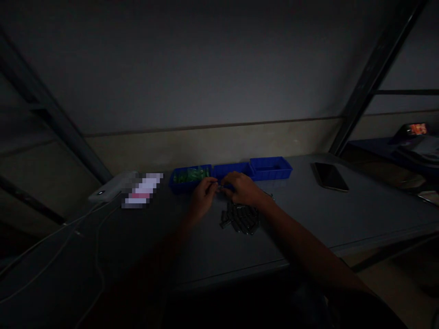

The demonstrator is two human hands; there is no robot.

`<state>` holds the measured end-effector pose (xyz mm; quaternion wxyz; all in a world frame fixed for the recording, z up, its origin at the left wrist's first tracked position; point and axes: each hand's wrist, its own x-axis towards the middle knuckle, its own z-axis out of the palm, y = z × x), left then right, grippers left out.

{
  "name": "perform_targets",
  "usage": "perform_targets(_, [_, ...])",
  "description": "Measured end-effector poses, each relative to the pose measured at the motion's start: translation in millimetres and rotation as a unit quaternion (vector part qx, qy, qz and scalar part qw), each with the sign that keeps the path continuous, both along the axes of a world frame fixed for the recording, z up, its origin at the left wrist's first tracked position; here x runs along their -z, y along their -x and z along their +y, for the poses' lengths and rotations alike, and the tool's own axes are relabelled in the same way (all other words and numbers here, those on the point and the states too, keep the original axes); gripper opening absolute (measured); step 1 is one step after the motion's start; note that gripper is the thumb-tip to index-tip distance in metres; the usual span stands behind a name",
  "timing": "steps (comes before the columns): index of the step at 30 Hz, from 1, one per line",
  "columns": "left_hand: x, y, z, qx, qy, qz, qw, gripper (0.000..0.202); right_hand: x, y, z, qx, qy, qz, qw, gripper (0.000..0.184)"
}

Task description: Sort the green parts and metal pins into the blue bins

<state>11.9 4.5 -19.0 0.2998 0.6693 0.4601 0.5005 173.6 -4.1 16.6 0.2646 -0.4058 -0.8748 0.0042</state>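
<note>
A dim grey tabletop (pixel 343 214) carries three blue bins (pixel 270 168); before the middle bin (pixel 231 170) the left hand (pixel 203 198) and right hand (pixel 242 188) meet, fingers of both pinched on a tiny piece (pixel 218 185), seemingly mid-fitting. Its long axis apparently runs hand to hand; steady alignment matters. Dark cylinders (pixel 241 220) lie just below

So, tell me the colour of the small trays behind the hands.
Blue, all three trays; the head view shows it, though dimly.

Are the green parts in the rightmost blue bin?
No, the green parts lie in the leftmost bin, at the other end of the row from the rightmost bin.
</note>
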Motion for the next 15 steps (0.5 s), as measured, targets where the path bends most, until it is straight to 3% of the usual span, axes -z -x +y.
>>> perform_targets(4, [-5.2,0,-3,0.007,-0.012,-0.013,1.0,0.024,1.9,0,2,0.012,0.018,0.037,0.999,0.019])
perform_targets(9, [-11.3,3,-7,0.031,-0.047,0.044,0.997,0.021,6.0,2,5,0.022,0.047,0.066,0.996,0.025])
perform_targets(15, [-10.0,2,-4,-0.024,-0.064,0.073,0.995,0.021,8.6,2,4,0.0,0.07,0.097,0.993,0.021])
